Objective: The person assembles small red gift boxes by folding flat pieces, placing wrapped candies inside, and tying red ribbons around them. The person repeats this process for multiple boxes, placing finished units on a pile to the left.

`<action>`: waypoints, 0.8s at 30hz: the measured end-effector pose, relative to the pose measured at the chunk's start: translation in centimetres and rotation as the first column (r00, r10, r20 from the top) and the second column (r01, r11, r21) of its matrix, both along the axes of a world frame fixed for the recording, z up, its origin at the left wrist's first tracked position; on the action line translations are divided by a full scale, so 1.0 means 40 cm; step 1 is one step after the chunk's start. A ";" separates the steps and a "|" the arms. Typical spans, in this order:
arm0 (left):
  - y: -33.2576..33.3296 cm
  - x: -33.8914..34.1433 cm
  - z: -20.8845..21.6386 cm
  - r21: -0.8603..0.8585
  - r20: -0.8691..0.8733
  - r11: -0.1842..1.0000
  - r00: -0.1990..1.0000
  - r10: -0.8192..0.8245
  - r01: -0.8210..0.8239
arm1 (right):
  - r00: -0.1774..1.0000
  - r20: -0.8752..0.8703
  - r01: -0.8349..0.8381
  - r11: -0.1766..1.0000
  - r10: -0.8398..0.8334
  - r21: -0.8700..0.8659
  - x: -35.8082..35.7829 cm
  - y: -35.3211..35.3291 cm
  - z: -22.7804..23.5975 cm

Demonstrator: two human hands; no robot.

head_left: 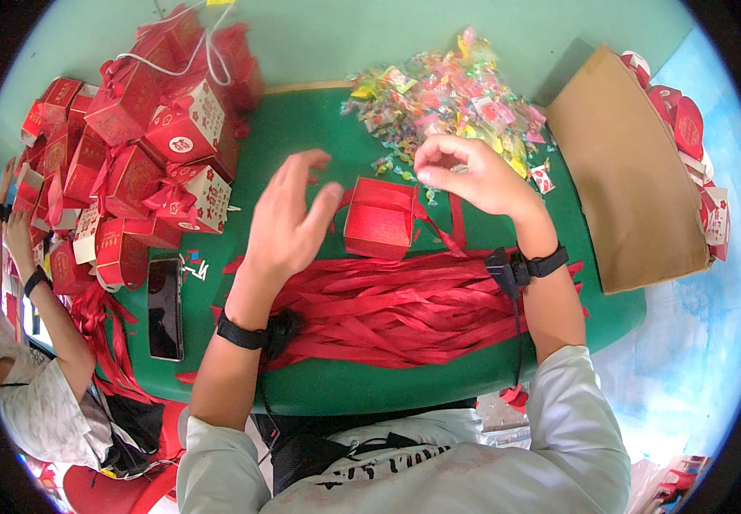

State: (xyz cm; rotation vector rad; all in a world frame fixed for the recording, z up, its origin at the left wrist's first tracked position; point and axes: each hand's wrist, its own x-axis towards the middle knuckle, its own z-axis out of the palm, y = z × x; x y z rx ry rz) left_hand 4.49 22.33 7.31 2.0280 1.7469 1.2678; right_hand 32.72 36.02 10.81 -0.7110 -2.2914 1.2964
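Observation:
A small red gift box (378, 230) stands on the green table between my hands, with a red ribbon (457, 224) trailing from its right side. My left hand (289, 214) is at the box's left, thumb and fingers apart, holding nothing that I can see. Above the box's right far corner, my right hand (473, 176) has its fingers curled and the thumb brought close to the index finger. Whatever may be in that pinch is too small to make out. Below the box lies a thick layer of red ribbons (388, 308), under my forearms.
Wrapped candies (452, 103) are heaped at the back. Many red gift boxes (135, 180) are stacked at left, near a black phone (165, 308) and small white sticks (195, 270). A cardboard sheet (627, 180) leans at right. Another person's arm (53, 317) reaches in at far left.

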 end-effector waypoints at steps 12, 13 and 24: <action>-0.010 0.065 -0.030 -0.095 0.025 0.989 0.993 -0.113 0.115 | 0.950 0.288 0.053 0.970 -0.122 0.236 -0.036 -0.058 -0.025; -0.012 0.067 -0.029 -0.122 0.049 0.987 0.994 -0.095 0.100 | 0.933 0.325 0.076 0.968 -0.153 0.237 -0.042 -0.063 -0.019; 0.011 0.011 -0.058 -0.285 0.003 0.957 0.999 0.054 -0.051 | 0.848 0.420 0.180 0.922 -0.322 0.343 -0.054 -0.095 -0.025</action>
